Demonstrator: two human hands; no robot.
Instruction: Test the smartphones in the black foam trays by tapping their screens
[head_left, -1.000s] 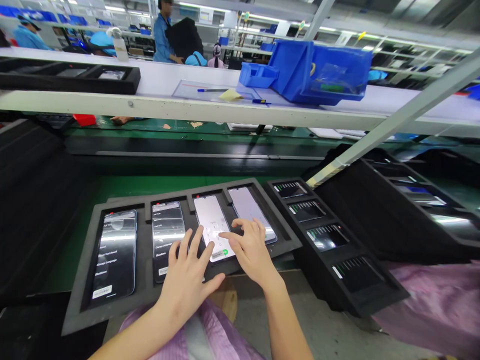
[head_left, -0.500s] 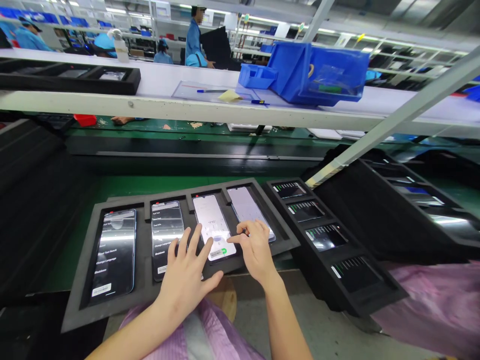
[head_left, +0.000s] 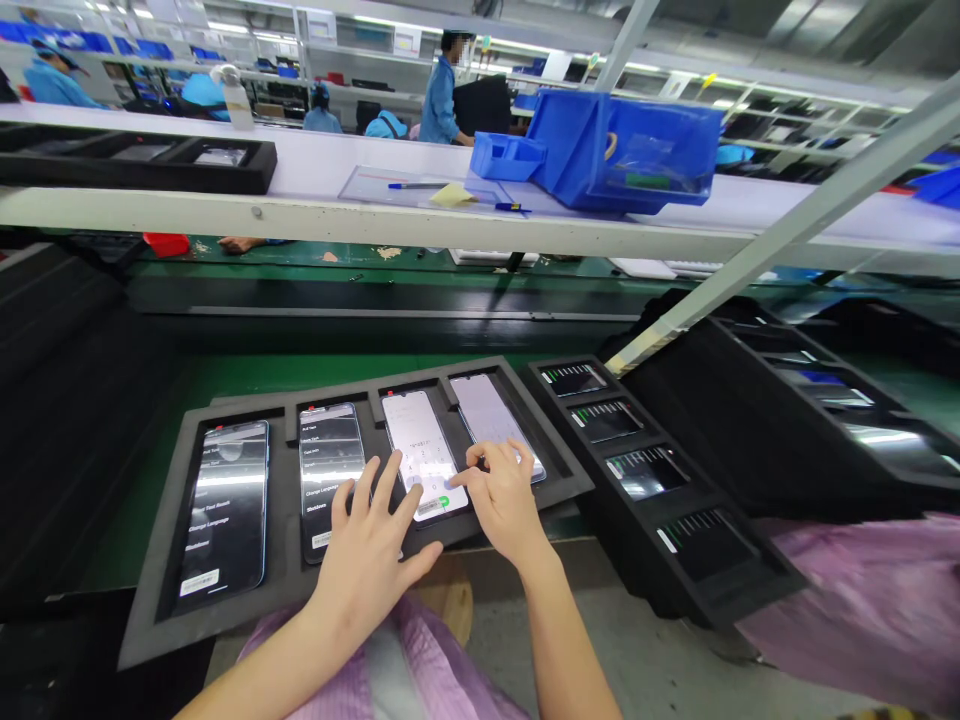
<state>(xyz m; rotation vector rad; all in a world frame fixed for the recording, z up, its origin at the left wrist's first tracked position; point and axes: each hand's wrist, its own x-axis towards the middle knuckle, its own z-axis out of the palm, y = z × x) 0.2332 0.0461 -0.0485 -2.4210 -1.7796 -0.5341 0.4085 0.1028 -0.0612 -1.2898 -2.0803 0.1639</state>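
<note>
A black foam tray [head_left: 150,600] holds several smartphones in separate slots. My left hand [head_left: 367,540] is spread over it, fingers apart, with one fingertip at the lit keypad of the third phone [head_left: 409,425]. On the same keypad, the index finger of my right hand [head_left: 501,500] points at the lower right part; its other fingers are curled and hold nothing. Beneath my left fingers lies the second phone [head_left: 330,455], showing a dark menu. The leftmost phone [head_left: 225,510] shows a similar menu. Partly behind my right hand is the fourth phone [head_left: 491,410], its screen pale.
To the right stands another black foam tray [head_left: 637,530] with several phones. Further right are stacked dark trays [head_left: 750,400]. A slanted metal post [head_left: 750,250] crosses the view. Blue bins [head_left: 622,150] and a pen sit on the shelf [head_left: 360,215]. Co-workers are in the background.
More characters show in the entry line of the third phone. Both my hands stay over the keypad, with small finger shifts. A background person carrying a black object has moved right.
</note>
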